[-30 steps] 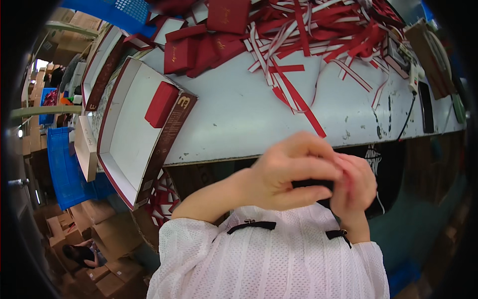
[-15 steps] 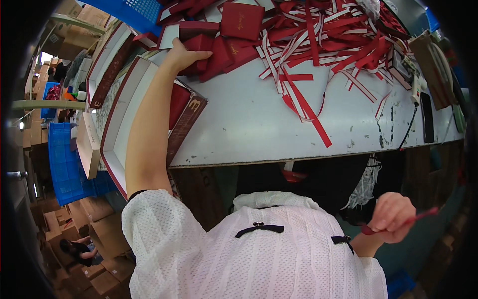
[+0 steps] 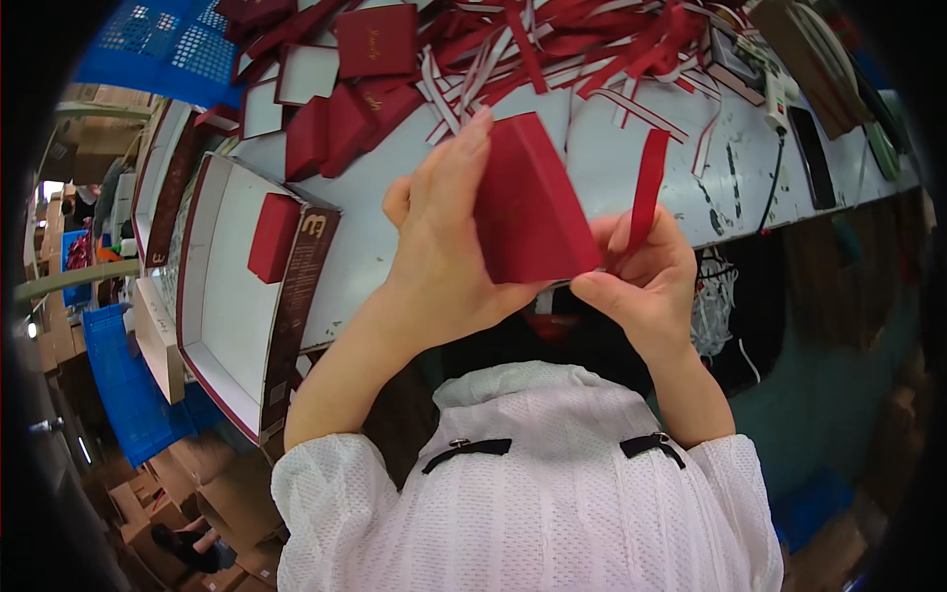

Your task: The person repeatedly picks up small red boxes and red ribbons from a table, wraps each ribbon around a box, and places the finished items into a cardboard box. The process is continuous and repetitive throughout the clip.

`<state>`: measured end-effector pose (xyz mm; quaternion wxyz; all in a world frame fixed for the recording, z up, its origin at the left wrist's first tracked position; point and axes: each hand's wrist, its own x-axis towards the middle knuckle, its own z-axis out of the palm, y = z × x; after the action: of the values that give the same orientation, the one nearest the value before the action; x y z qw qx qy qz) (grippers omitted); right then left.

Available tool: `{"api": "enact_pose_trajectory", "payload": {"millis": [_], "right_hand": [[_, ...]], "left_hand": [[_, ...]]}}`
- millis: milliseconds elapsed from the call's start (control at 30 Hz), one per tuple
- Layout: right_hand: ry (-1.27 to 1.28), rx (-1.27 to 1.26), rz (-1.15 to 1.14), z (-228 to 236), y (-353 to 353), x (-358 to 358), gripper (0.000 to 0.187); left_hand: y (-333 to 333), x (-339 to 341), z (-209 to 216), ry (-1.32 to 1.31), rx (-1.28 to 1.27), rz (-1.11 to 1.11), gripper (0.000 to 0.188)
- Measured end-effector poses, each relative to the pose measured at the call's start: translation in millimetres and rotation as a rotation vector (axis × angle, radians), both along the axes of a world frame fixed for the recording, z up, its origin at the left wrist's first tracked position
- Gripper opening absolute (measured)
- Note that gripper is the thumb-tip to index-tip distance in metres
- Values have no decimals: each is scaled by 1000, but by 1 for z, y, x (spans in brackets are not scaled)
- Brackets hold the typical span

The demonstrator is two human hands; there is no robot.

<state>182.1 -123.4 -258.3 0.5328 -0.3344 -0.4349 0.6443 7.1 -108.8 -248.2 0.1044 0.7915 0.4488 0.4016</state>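
Observation:
A red box [image 3: 533, 207] is up in front of me, tilted, held over the table's near edge. My left hand [image 3: 434, 237] is closed on its left side, fingers along the edge and thumb below. At the box's lower right corner is my right hand [image 3: 651, 281], thumb and fingers pinching a red ribbon [image 3: 648, 183] whose free end stands upward. The right thumb tip seems to touch the corner. Behind them on the table lie several red boxes [image 3: 377, 41] and a tangled heap of red and white ribbons [image 3: 552, 54].
At my left a long white-lined carton [image 3: 222, 340] contains one red box [image 3: 273, 237]. A blue perforated crate [image 3: 163, 49] stands at the far left. On the right lie a dark phone-like slab [image 3: 811, 158] and a power strip [image 3: 776, 107] with a cable. White strips [image 3: 715, 306] hang below the table edge.
My left hand has come back from the box pile with a red box. My right hand has risen from the lower right with the ribbon and met the box. The view has shifted.

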Motion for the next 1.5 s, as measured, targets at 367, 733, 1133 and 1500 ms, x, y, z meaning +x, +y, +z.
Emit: {"api": "enact_pose_trajectory", "payload": {"millis": [367,733,1133,1500], "right_hand": [[195,-159,81,-22,-2,40,24],[-247,5,187,13,-26,31,17],[-535,446,178,19,-14,13,22],[-601,456,188,16,-14,14,19]], "left_hand": [[-10,-9,-5,-836,-1286,-190,51],[-42,21,-30,-1541,-891,-282,29],[-52,28,-14,-1462,-768,-423,43],[-52,38,-6,-1240,-716,-148,19]]}}
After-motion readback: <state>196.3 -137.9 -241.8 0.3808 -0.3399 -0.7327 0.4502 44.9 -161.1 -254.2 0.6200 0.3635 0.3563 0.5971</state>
